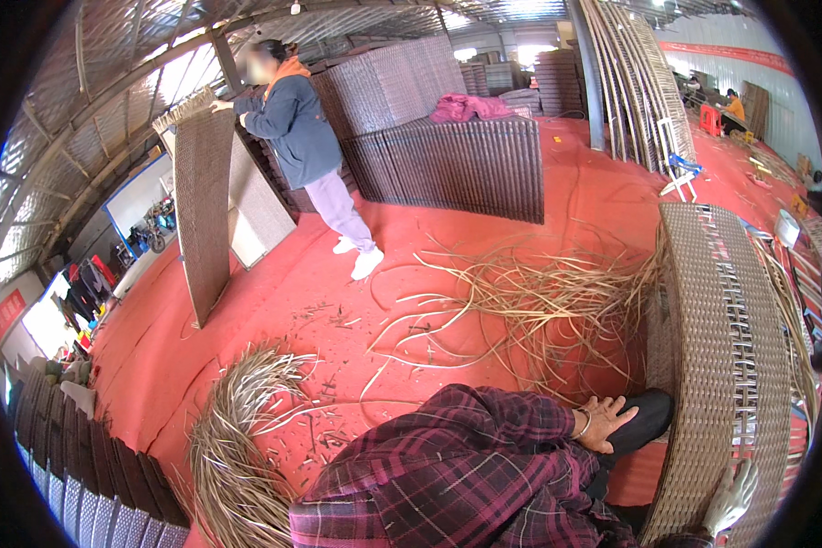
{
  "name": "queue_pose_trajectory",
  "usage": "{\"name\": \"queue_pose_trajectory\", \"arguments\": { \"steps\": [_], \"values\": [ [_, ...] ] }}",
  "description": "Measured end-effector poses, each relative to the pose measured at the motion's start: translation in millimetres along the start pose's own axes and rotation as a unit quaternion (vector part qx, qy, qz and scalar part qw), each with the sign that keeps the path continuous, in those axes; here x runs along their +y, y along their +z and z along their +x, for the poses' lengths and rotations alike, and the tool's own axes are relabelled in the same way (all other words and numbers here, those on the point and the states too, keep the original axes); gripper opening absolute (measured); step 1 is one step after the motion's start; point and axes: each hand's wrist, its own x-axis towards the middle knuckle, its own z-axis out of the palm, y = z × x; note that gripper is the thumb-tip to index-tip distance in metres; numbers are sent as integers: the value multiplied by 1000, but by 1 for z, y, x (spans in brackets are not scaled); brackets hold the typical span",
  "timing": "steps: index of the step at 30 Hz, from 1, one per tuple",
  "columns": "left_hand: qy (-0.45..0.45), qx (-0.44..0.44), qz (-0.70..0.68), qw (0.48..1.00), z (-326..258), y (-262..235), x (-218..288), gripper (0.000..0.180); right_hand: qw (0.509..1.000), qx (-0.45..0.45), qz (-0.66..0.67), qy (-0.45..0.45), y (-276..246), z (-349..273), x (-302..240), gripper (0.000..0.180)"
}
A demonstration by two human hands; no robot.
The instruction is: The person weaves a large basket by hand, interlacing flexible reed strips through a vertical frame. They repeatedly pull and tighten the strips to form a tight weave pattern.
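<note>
A big metal-roofed workshop with a red floor (pixel 274 301), scattered with cane offcuts.

The left hand (pixel 605 422), at the end of a plaid sleeve (pixel 466 457), rests on a dark trouser knee (pixel 644 418). Its fingers are loosely spread and hold nothing. The right hand (pixel 732 493), in a pale glove, lies against the lower end of the panel (pixel 721 310), a tall curved piece of woven cane standing just to the right. Whether it grips the edge or only steadies it cannot be told.

The weave looks unfinished: a strip down the panel's middle shows open, looser crossings. The work appears paused between passes, with one hand idle and the other on the piece. A next pass would call for a fresh strand taken in the free left hand and fed into that open strip while the right keeps the panel steady.

The strands (pixel 539 310) lie in a loose tangle on the floor just beyond the knee, reaching up to the panel's left edge and near the left hand. A thicker bundle (pixel 237 438) curls well off to the left.

Farther out, another person (pixel 297 128) holds a tall woven board (pixel 201 201) upright. Behind them stand dark stacks (pixel 457 164) of finished pieces with a pink cloth (pixel 466 107) on top. Bent frames (pixel 635 82) lean at the back right.
</note>
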Motion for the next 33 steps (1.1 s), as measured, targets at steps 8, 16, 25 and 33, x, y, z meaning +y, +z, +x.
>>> {"name": "queue_pose_trajectory", "arguments": {
  "steps": [8,16,25,33],
  "values": [
    [-9,15,-22,1000,-5,-7,1,107,1000,-1,-1,4,-7,-5,-2,48],
    [-41,49,-33,997,-7,-5,-11,110,1000,-1,-6,2,-15,-6,-5,48],
    [-47,74,-58,995,-9,-2,-22,109,1000,-3,-12,-4,-23,-2,-11,47],
    [-41,80,-78,993,-11,0,-25,107,1000,-3,-17,-12,-33,1,-19,47]
  ]
}}
